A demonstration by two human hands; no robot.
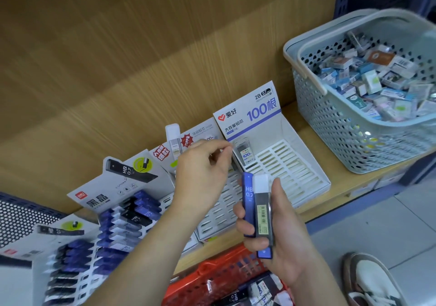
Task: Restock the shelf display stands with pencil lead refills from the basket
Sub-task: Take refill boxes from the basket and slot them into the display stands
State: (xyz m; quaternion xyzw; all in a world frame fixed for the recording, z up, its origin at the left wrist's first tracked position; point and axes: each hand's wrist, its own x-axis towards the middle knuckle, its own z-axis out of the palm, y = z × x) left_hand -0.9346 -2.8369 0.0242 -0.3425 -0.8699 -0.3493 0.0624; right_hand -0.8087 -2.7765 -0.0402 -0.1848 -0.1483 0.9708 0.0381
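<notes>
Matching by label is the main thing in this step, I think; the white stand [290,164] at 1 o'clock says 2B 0.7 on its header, while the blue refill [248,202] in my right hand [283,239] says HB 0.7, so by my judgement it belongs to the dark stand [113,188] at 9 o'clock, where similar blue cases lie; the grey refill [262,211] with the white cap looks like the one pictured on the middle stand [219,213], but its grade I cannot read. Each case should go upright into one slot of the grid, back row first, so that the hand does not knock the ones already placed.

My right hand is at 5 o'clock, palm turned to me, fingers and thumb wrapped round both refills, which stand side by side and touch; a further blue piece shows below them, and I cannot tell if it is a third case. My left hand [203,176] is at the centre, wrist bent, thumb and forefinger tips closed together just beside the single refill [245,152] standing at the back left of the white stand; whether they pinch something I cannot tell. More refills lie in the red basket [212,277] at 6 o'clock, below the shelf [342,185].
</notes>
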